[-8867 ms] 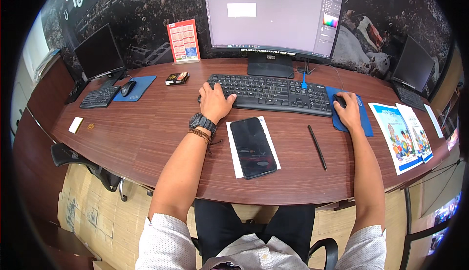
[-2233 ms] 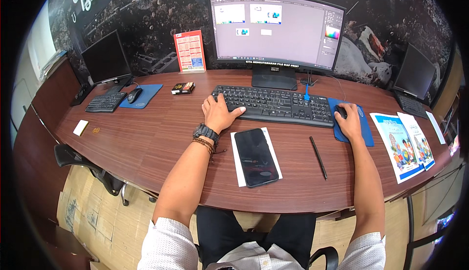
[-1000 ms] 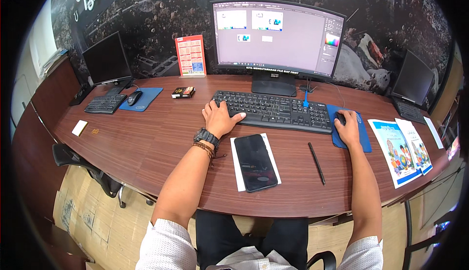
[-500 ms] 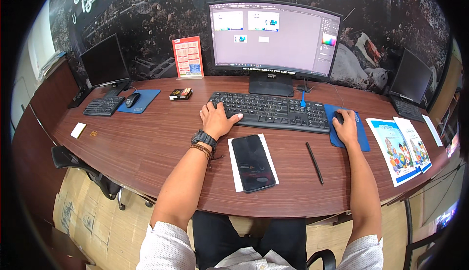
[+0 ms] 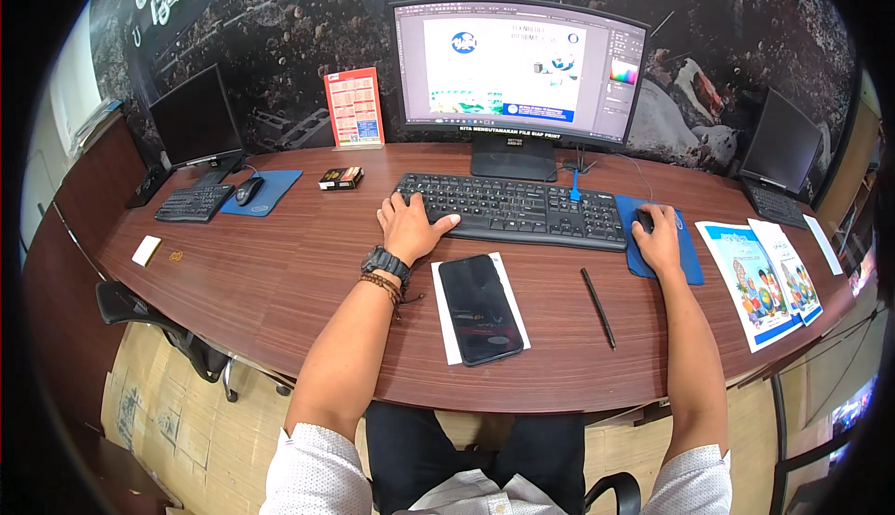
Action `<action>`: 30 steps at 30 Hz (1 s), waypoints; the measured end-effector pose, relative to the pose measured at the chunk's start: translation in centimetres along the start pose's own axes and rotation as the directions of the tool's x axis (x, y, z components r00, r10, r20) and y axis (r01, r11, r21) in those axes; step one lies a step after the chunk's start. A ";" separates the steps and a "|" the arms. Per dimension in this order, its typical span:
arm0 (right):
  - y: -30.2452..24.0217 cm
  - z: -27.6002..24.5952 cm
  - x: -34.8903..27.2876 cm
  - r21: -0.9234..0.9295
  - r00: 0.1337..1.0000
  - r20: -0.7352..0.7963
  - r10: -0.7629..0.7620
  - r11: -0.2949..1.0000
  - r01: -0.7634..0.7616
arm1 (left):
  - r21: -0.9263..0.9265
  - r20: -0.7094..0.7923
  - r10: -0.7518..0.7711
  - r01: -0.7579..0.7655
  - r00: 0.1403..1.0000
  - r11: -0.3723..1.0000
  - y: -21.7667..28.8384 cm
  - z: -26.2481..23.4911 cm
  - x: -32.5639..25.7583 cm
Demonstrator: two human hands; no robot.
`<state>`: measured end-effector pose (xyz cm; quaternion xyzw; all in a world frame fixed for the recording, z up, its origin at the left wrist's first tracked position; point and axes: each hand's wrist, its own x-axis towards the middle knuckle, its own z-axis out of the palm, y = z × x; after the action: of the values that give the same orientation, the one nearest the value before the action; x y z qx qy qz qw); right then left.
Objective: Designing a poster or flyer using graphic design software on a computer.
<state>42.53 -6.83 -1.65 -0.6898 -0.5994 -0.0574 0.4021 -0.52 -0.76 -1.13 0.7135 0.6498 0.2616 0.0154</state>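
Note:
My left hand (image 5: 410, 226) rests on the left end of the black keyboard (image 5: 513, 207), fingers spread over the keys and thumb along the front edge. A dark watch and beaded bracelets circle that wrist. On the blue mouse pad (image 5: 688, 259) to the right, my right hand (image 5: 660, 238) is wrapped over a black computer mouse (image 5: 645, 220), which it mostly covers. Beyond the keyboard stands a curved monitor (image 5: 513, 63) showing a page layout enlarged in a design program. A black smartphone (image 5: 480, 310) lies on white paper (image 5: 447, 333) between my forearms, with a black stylus pen (image 5: 598, 308) farther right.
Printed sheets with colourful pictures (image 5: 760, 287) lie at the right. Two more monitors, one left (image 5: 196, 119) and one right (image 5: 781, 142), have dark screens. A small dark box (image 5: 341, 178) and a red calendar card (image 5: 355, 108) stand left of the main monitor. A black chair (image 5: 158, 315) is at the left.
The monitor has gone from several small page thumbnails to one page shown large. My hands keep their places on the keyboard and mouse; the whole view has shifted slightly.

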 end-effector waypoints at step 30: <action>0.3 0.0 0.0 -0.050 0.997 -0.017 0.071 0.996 -0.072 | 0.003 -0.029 0.026 -0.026 0.999 1.000 0.0 0.5 0.0</action>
<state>42.79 -6.83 -1.85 -0.7202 -0.5695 -0.0635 0.3910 -0.33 -0.58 -1.50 0.7180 0.6411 0.2711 0.0015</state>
